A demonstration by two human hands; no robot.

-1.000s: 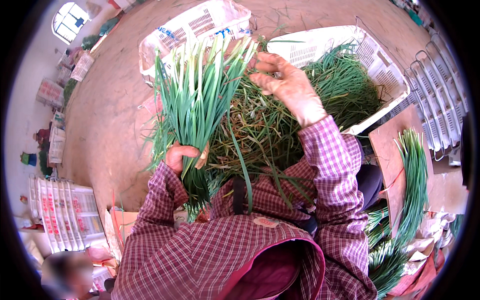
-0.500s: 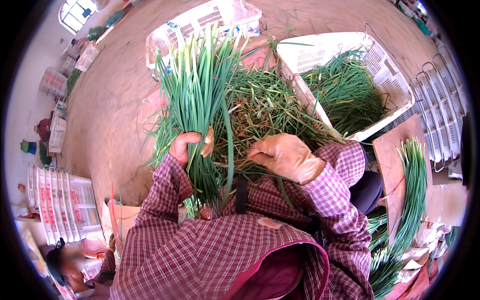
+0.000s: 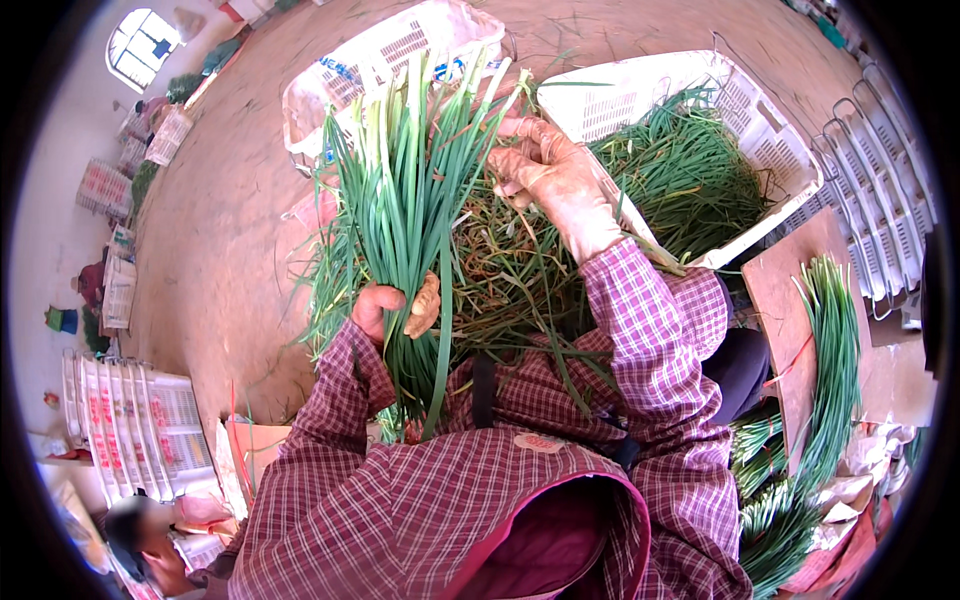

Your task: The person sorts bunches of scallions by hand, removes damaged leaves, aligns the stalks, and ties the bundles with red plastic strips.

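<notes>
My left hand (image 3: 385, 308) is closed round a thick bunch of chives (image 3: 400, 190), white ends up and long green leaves hanging below the fist. My right hand (image 3: 550, 175), in a tan glove, is beside the bunch's upper right edge. Its fingers are curled and pinched together among loose strands; whatever they grip is too small to make out. Under both hands lies a heap of loose green and brownish trimmings (image 3: 515, 260).
A white crate (image 3: 790, 190) holding more chives stands at the right. Another white crate (image 3: 460, 30) is behind the bunch. Bundled chives (image 3: 830, 340) lie by a brown board (image 3: 785, 290). Stacked crates (image 3: 140, 425) stand left; a person (image 3: 150, 535) is at the lower left.
My right hand has moved up and away from my body, from over the trimmings to the bunch's upper right edge. The left hand keeps its grip on the chives.
</notes>
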